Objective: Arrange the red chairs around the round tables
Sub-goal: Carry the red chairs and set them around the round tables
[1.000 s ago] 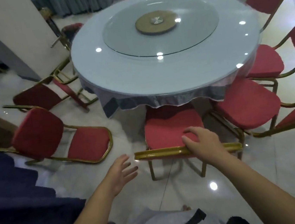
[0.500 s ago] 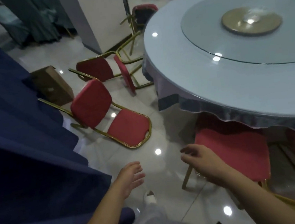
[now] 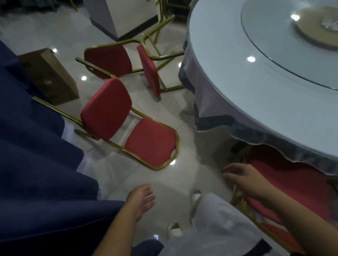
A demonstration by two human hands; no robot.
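Down by the feet, left hand (image 3: 141, 200) hangs loose, fingers spread, empty. Right hand (image 3: 243, 177) is loosely curled, gripping nothing, over the corner of the tucked chair (image 3: 292, 179) under the round table (image 3: 234, 103). That seat looks placed. Likely next: the tipped chair (image 3: 150, 140) on the floor, with a second tipped chair (image 3: 112, 60) beyond it. It calls for a frame grip, standing it upright and sliding it in.

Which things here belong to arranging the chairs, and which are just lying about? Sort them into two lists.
Job: round grey-clothed table; gold-framed red padded chair tipped over on the floor; second red chair tipped behind it; tucked-in red chair under the table.
Lying about: brown cardboard box; dark blue cloth; white pillar.
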